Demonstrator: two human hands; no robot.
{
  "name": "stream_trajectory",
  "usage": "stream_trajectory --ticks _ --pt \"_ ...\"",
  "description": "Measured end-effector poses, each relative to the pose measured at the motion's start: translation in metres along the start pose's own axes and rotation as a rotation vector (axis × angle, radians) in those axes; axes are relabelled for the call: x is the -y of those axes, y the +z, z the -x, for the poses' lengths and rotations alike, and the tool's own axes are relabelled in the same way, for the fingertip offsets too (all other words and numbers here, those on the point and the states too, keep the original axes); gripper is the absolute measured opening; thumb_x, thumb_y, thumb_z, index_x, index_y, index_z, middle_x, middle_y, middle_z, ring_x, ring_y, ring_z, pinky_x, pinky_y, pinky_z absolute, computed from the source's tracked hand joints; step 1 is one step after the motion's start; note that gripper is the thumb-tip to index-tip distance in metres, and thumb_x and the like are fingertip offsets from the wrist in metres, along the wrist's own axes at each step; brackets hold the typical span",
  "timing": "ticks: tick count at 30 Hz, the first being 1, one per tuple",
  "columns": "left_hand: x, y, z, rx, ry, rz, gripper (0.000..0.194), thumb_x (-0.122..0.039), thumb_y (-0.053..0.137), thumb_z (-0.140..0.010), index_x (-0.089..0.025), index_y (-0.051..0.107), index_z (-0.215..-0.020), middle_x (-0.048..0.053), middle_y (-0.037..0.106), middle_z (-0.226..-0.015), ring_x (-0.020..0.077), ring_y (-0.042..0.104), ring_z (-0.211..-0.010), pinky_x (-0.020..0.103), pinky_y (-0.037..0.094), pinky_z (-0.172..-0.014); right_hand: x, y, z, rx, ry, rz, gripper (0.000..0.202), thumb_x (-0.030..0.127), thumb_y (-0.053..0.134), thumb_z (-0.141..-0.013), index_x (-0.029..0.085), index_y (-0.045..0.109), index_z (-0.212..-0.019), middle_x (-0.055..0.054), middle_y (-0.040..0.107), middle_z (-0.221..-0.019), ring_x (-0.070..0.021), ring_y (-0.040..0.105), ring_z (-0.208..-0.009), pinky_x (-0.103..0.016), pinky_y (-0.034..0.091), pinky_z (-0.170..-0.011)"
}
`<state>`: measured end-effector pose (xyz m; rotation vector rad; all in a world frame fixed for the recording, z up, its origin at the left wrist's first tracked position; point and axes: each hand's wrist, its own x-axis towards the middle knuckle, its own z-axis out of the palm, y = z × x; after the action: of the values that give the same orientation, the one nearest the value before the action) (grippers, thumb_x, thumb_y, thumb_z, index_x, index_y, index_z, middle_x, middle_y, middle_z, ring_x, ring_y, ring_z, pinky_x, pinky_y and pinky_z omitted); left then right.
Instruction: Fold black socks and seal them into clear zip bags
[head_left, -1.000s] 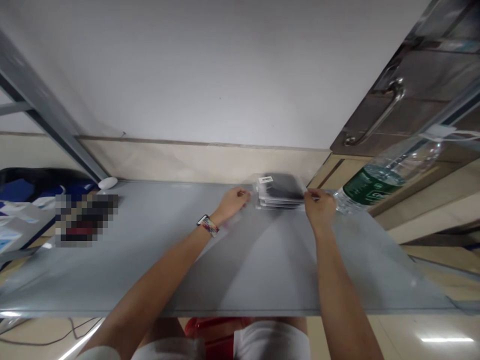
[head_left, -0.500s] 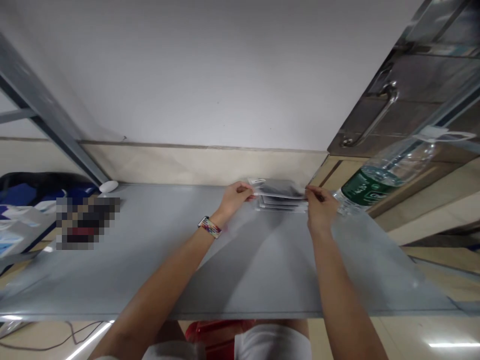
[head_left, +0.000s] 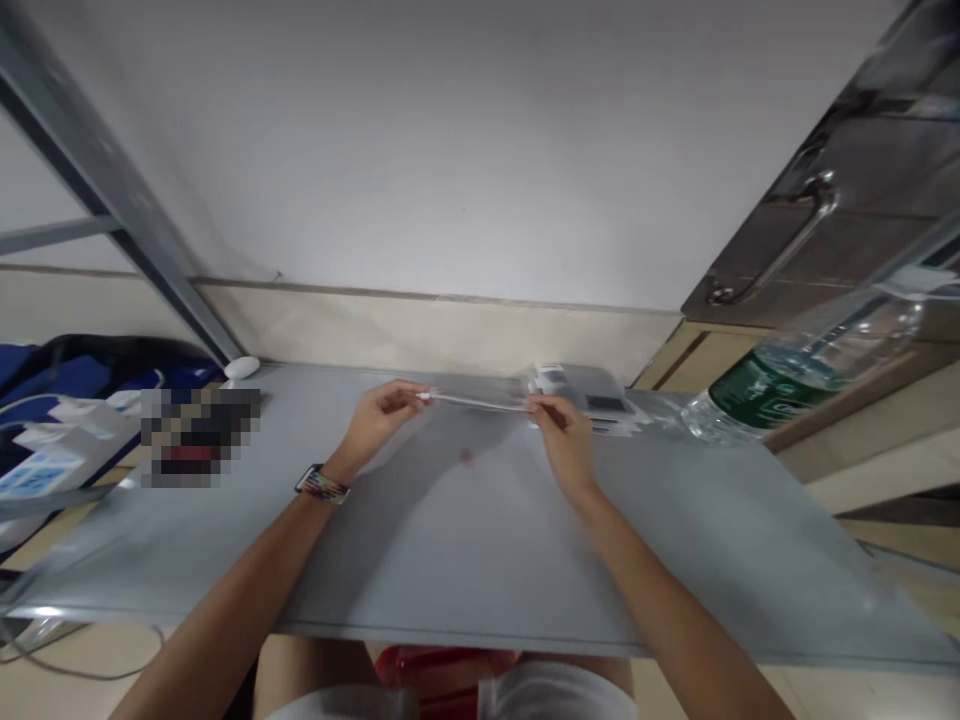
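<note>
A grey table (head_left: 465, 560) is running along a pale wall (head_left: 450, 150), and a green-labelled bottle (head_left: 787, 395) is sitting right of the packet stack (head_left: 592, 395). Unlike before, both hands are working left of the stack: the left hand (head_left: 381, 422) and right hand (head_left: 564, 440) are pinching opposite ends of a clear packet (head_left: 480, 402) between thumbs and fingers. It is looking thin, nearly edge-on, pale along its near edge, its contents seemingly too blurred to tell.

A pale wall (head_left: 450, 150) rises behind the grey table (head_left: 465, 560).
</note>
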<state>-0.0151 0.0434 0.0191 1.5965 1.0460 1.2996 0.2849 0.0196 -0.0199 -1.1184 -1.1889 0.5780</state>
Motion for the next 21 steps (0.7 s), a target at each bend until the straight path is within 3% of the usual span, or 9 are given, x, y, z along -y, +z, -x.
stream_trajectory --ticks 4,6,8,11,14,17,21 --pt "0.005 0.003 0.007 -0.036 0.005 -0.121 0.033 -0.053 0.083 -0.087 -0.020 0.085 -0.092 0.008 0.085 -0.096 0.0250 0.079 -0.091 0.035 0.063 -0.085 0.009 0.002 0.009 0.056 -0.261 0.454 0.022 0.028 0.062 -0.097 0.026 0.082 -0.104 -0.010 0.073 -0.115 -0.0223 0.072 -0.093 -0.040 0.063 -0.084" --pt "0.007 0.006 0.009 -0.021 0.038 -0.145 0.032 -0.052 0.082 -0.088 -0.021 0.086 -0.092 0.008 0.086 -0.096 0.0253 0.079 -0.093 0.035 0.062 -0.086 0.019 0.007 0.016 0.014 -0.440 0.777 0.025 0.023 0.061 -0.098 0.026 0.082 -0.111 -0.013 0.071 -0.124 -0.0280 0.069 -0.102 -0.049 0.059 -0.093" --pt "0.009 0.008 0.010 -0.009 0.077 -0.160 0.030 -0.051 0.082 -0.088 -0.021 0.086 -0.091 0.007 0.086 -0.096 0.0255 0.080 -0.093 0.035 0.063 -0.087 0.030 0.018 0.022 0.002 -0.587 0.954 0.025 0.023 0.065 -0.097 0.025 0.082 -0.116 -0.016 0.068 -0.135 -0.0368 0.062 -0.118 -0.059 0.051 -0.103" --pt "0.013 0.009 0.011 0.041 0.107 -0.181 0.028 -0.049 0.079 -0.091 -0.022 0.087 -0.090 0.007 0.086 -0.096 0.0252 0.081 -0.092 0.035 0.063 -0.088 0.041 0.043 0.030 0.175 -0.716 0.878 0.024 0.025 0.068 -0.099 0.025 0.080 -0.119 -0.014 0.069 -0.134 -0.0361 0.057 -0.126 -0.055 0.049 -0.107" --pt "0.018 0.008 0.012 0.120 0.123 -0.194 0.029 -0.047 0.074 -0.095 -0.022 0.087 -0.095 0.006 0.086 -0.100 0.0250 0.081 -0.095 0.034 0.064 -0.089 0.044 0.067 0.034 0.376 -0.717 0.746 0.020 0.026 0.066 -0.103 0.024 0.079 -0.117 -0.010 0.075 -0.112 -0.0271 0.062 -0.110 -0.042 0.053 -0.100" --pt "0.021 0.008 0.014 0.161 0.144 -0.240 0.029 -0.045 0.070 -0.098 -0.022 0.086 -0.095 0.006 0.086 -0.099 0.0242 0.081 -0.092 0.033 0.064 -0.086 0.043 0.079 0.033 0.423 -0.726 0.730 0.017 0.026 0.063 -0.107 0.021 0.079 -0.109 -0.008 0.076 -0.100 -0.0250 0.063 -0.101 -0.038 0.053 -0.094" --pt "0.023 0.010 0.015 0.169 0.192 -0.282 0.029 -0.044 0.069 -0.100 -0.021 0.083 -0.090 0.005 0.085 -0.093 0.0228 0.079 -0.087 0.032 0.063 -0.082 0.041 0.079 0.031 0.428 -0.794 0.698 0.023 0.022 0.057 -0.110 0.019 0.077 -0.100 -0.008 0.075 -0.094 -0.0232 0.063 -0.093 -0.037 0.054 -0.089"
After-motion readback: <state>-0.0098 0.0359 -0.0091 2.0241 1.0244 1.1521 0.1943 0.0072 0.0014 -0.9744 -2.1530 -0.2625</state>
